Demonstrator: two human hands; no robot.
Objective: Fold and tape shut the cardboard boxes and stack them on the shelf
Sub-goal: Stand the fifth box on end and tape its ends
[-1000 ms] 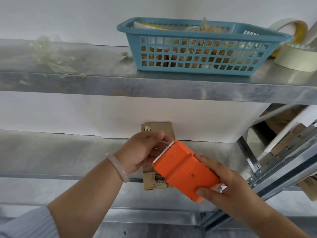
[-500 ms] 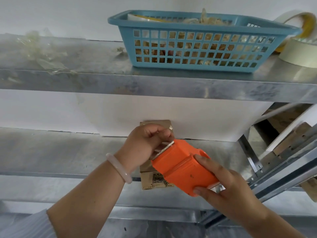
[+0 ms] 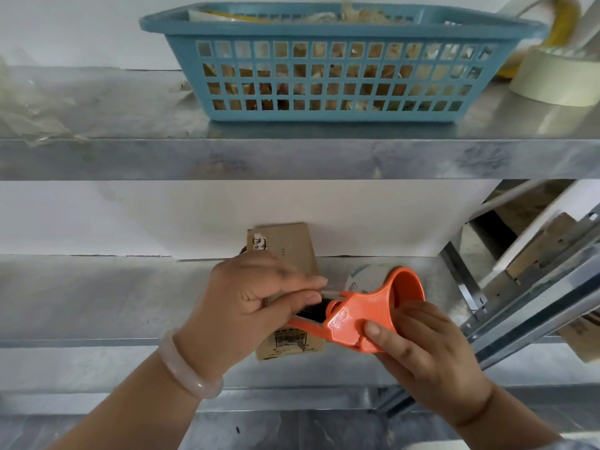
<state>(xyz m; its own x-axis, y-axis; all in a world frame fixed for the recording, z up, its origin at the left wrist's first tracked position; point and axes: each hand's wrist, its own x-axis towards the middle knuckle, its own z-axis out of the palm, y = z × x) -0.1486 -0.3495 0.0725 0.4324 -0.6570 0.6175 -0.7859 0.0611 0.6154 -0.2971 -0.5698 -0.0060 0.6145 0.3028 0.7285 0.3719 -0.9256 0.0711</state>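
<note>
One orange tape dispenser (image 3: 357, 316), two hands on it: right hand (image 3: 431, 362) grips the body, left hand (image 3: 253, 300) pinches its front end. One flat cardboard box (image 3: 285, 248) under them, one blue basket (image 3: 324, 76) and two tape rolls (image 3: 558, 79) up top.

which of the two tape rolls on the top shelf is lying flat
The cream roll in front lies flat; the yellow-lined roll behind it stands on its edge.

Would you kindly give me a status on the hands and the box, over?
Right hand grips orange tape dispenser. Left hand pinches its front end. Cardboard box flat on shelf beneath. Blue basket above, clear of work.
</note>
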